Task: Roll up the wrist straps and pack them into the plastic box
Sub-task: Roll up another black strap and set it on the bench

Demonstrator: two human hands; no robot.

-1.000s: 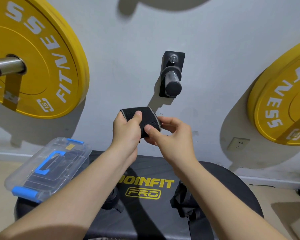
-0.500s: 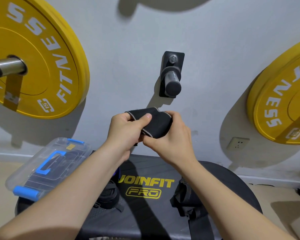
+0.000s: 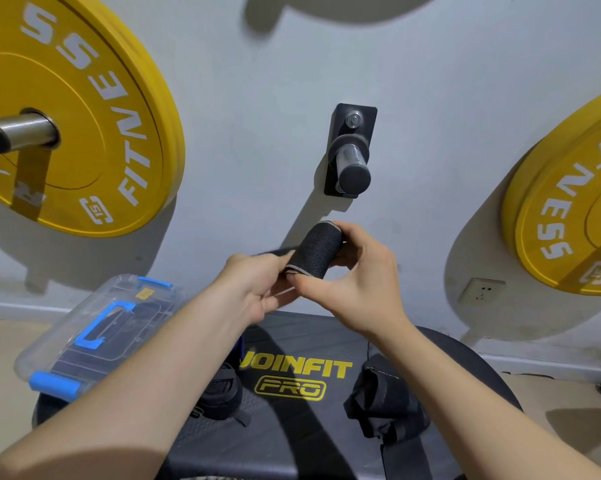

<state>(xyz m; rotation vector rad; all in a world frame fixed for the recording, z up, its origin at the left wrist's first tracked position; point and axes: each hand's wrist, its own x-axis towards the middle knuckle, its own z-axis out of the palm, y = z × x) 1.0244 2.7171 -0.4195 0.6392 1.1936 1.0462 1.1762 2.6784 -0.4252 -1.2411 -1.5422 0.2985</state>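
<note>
Two bare hands hold one black strap (image 3: 317,252) in the air above the far edge of the bench (image 3: 302,336). The right hand (image 3: 357,285) curls round the rolled part, with its thumb at the near end and its fingers behind the far end. The left hand (image 3: 254,292) pinches the roll's near end beside the loose tail (image 3: 274,251), which runs leftward behind its knuckles. The roll's long axis tilts from near-left up to far-right.

The box (image 3: 94,327) sits at the bench's left edge, below and left of the hands and nearer the left hand. Its lid, with a blue handle, looks closed, so it probably needs opening before the roll can go in.

A second strap (image 3: 219,393) lies on the bench, partly hidden under the left forearm. A third strap (image 3: 382,403) lies toward the right edge. The left hand hides how much tail is not yet rolled. The box's contents are hard to make out through the lid.
</note>
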